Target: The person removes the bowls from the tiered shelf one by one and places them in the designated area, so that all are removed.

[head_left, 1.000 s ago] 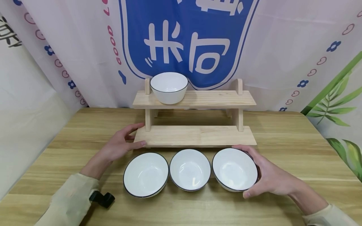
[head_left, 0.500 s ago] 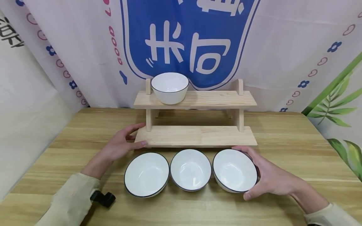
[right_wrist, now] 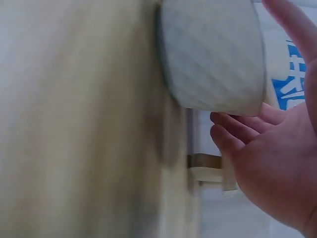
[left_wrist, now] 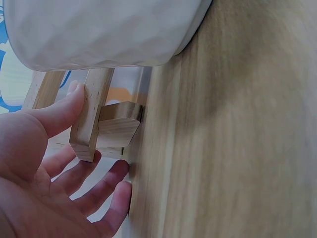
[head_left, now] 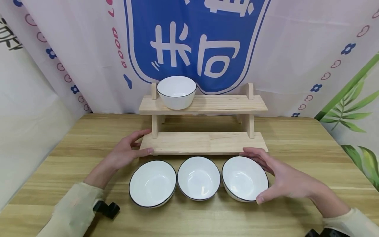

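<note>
A two-tier wooden display rack [head_left: 204,143] stands at the back of the table. At its lower left end, my left hand [head_left: 122,153] grips the board's end, thumb on top and fingers at the edge and underneath, as the left wrist view shows. A white bowl with a dark rim, the right bowl [head_left: 245,179], sits in front of the rack. Around its right side my right hand [head_left: 285,179] is spread, thumb close to the near rim and fingers behind the far side. In the right wrist view the bowl's faceted wall [right_wrist: 213,54] stands beside the relaxed fingers [right_wrist: 233,131].
Two similar bowls, the left bowl [head_left: 153,184] and the middle bowl [head_left: 199,179], line up beside the right one. Another bowl [head_left: 176,93] stands on the rack's upper tier, at its left. A printed curtain [head_left: 296,49] hangs behind the wooden table [head_left: 189,220].
My right hand has loosened from the right bowl, its fingers lifting and spreading away from the wall. My left hand and all the bowls stay in place.
</note>
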`<control>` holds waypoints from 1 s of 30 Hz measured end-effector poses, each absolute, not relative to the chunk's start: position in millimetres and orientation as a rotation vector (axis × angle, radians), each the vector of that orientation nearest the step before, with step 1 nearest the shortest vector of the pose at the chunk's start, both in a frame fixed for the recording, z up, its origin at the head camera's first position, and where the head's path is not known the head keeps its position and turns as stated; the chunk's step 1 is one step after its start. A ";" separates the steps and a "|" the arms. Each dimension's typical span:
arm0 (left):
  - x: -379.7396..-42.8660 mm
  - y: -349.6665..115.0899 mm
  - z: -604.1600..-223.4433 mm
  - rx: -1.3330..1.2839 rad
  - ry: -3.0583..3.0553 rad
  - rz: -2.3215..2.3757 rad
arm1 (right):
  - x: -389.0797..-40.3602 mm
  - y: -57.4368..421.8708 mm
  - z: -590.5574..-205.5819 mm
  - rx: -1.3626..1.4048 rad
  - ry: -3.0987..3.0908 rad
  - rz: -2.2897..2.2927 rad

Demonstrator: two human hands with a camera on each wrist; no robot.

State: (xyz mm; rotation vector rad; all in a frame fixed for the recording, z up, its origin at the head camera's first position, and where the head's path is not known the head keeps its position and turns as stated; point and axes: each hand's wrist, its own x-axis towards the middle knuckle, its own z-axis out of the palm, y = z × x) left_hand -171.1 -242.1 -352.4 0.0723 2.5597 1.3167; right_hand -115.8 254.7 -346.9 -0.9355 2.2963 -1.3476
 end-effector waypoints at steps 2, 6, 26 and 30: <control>-170.8 -242.1 -352.1 0.074 2.564 1.311 | -117.7 253.5 -339.7 -0.971 2.337 -1.332; -169.9 -241.9 -351.3 0.079 2.568 1.311 | -123.6 249.6 -324.5 -1.014 2.382 -1.351; -170.5 -240.4 -351.3 0.089 2.557 1.323 | -151.7 195.4 -282.0 -1.005 2.372 -1.747; -170.1 -241.8 -352.1 0.089 2.562 1.312 | -160.9 182.2 -280.0 -0.910 2.355 -1.766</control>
